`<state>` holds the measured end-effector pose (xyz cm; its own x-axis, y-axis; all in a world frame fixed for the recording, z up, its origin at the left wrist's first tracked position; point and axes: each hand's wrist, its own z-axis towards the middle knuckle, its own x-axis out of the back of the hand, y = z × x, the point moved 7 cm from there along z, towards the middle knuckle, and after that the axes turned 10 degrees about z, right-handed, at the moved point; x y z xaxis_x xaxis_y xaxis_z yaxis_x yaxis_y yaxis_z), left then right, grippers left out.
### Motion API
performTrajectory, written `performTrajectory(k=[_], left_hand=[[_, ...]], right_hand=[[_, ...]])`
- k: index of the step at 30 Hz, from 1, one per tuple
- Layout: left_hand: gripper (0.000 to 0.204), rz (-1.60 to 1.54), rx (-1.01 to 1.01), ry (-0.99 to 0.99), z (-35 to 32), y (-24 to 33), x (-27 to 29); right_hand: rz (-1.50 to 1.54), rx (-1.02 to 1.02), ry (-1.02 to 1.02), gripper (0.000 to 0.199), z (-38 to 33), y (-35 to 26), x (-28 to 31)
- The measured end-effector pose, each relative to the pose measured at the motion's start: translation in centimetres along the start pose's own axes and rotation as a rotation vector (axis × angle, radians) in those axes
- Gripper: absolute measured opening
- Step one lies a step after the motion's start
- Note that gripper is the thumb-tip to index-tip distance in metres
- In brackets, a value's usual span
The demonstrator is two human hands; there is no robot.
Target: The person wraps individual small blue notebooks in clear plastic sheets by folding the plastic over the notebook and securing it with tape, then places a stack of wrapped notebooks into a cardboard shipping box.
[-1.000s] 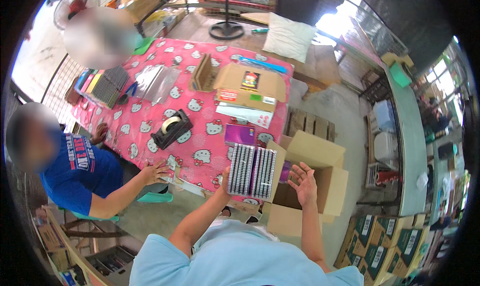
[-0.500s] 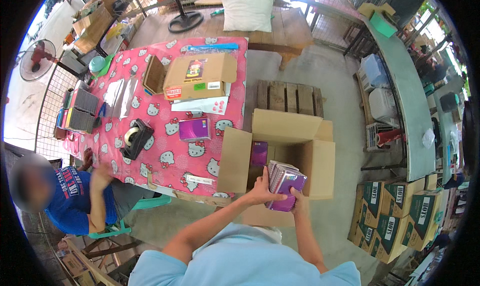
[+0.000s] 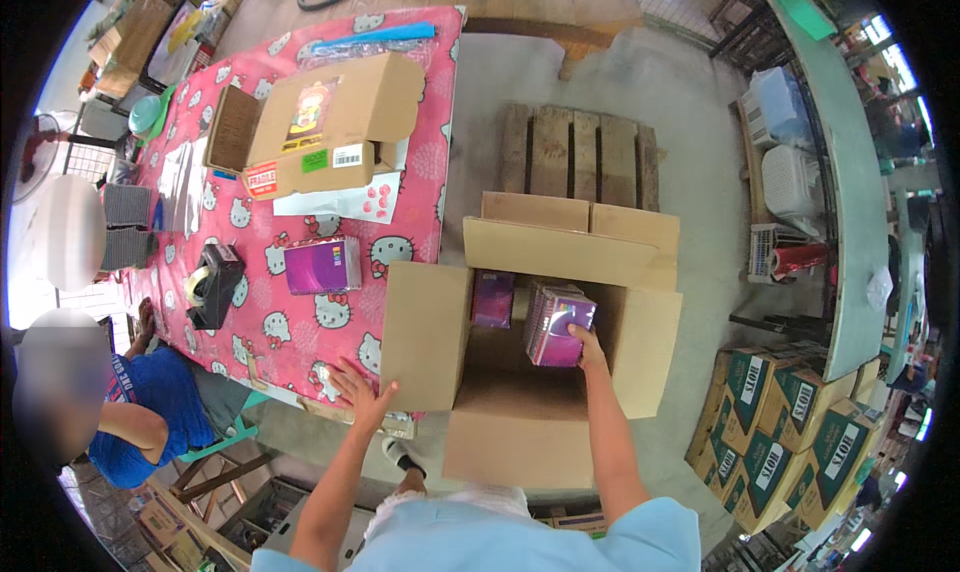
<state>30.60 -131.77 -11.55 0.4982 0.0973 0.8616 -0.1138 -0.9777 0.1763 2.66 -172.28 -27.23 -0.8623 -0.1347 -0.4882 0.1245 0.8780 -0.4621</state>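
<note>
Inside the open cardboard box, my right hand grips a bundle of purple spiral notebooks, its fingers over the near right side. Another purple notebook bundle stands against the box's left wall. My left hand is empty, its fingers spread at the near right edge of the pink patterned table, close to the box's left flap. On that table lies a third purple notebook stack.
A tape dispenser and an opened carton are on the table. A person in a blue shirt sits at the left. A wooden pallet lies beyond the box; stacked cartons stand at right.
The notebook bundle has gone from both hands over the box down into it, with only my right hand on it. My left hand has let go and moved left to the table edge.
</note>
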Motion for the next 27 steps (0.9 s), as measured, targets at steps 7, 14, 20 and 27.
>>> performTrajectory(k=[7,14,20,27], left_hand=[[0.141,-0.017,-0.131,-0.049,1.2,1.7,0.5],[0.141,-0.022,-0.033,-0.099,0.5,2.4,1.1],[0.144,-0.024,-0.049,-0.082,0.4,1.9,1.3],[0.142,-0.04,-0.046,-0.122,-0.4,1.3,1.4]], right_hand=[[-0.495,0.164,0.196,0.083,11.1,4.5,-0.4],[-0.781,0.063,0.164,0.091,9.7,3.6,-4.3],[-1.312,0.124,0.664,0.104,8.9,4.5,-3.4],[-1.154,0.373,0.726,0.094,-0.7,1.7,-11.2]])
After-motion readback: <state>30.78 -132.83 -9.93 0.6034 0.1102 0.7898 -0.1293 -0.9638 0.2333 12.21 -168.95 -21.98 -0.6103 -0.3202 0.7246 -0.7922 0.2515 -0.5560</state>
